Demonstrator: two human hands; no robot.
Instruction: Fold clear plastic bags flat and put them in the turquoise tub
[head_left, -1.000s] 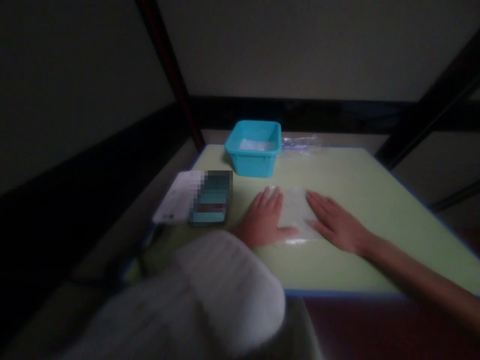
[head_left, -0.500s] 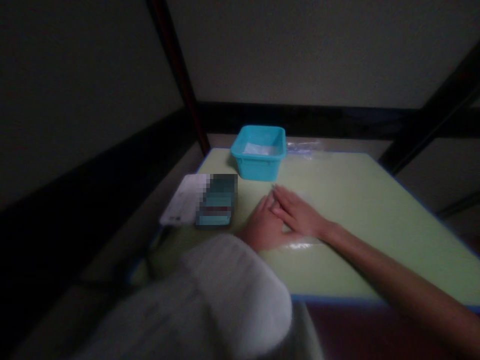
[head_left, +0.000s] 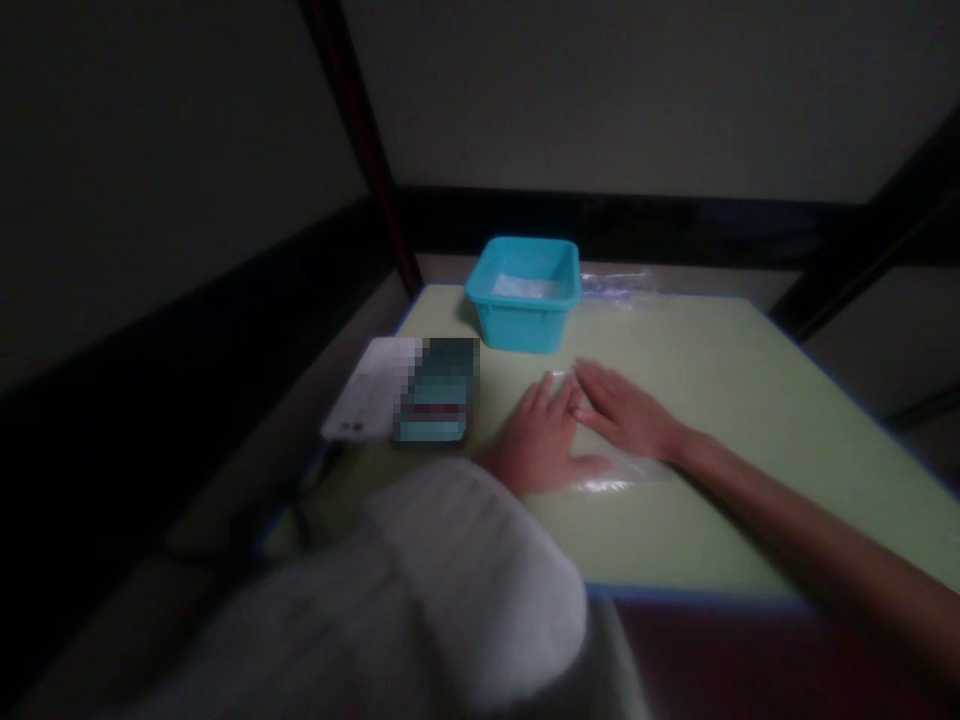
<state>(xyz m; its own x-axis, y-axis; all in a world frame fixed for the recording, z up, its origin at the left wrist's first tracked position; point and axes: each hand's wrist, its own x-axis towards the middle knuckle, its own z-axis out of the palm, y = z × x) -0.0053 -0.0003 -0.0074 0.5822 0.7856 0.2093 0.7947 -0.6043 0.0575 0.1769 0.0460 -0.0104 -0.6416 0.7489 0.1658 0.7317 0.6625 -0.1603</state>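
A clear plastic sheet or bag (head_left: pixel 626 474) lies flat on the yellow-green table (head_left: pixel 720 530), partly hidden beneath both hands. My left hand (head_left: pixel 541 440) rests palm down on its left part, fingers spread and thumb pointing right. Just right of it, my right hand (head_left: pixel 626 408) lies flat on the plastic, its fingers stretched toward the upper left. The fingertips of the two hands are close together. Neither hand is wrapped round anything.
Beyond the hands stands a turquoise basket (head_left: pixel 521 328) with something white inside. Crumpled clear plastic (head_left: pixel 622 287) lies right of it. On the left are a white flat object (head_left: pixel 367 395) and a blurred-out dark and teal object (head_left: pixel 435 400). Grey cloth (head_left: pixel 487 580) covers the near edge.
My right hand has slid right, off the back of my left hand. The fingers of my left hand show more fully and are more spread. The view has shifted slightly.
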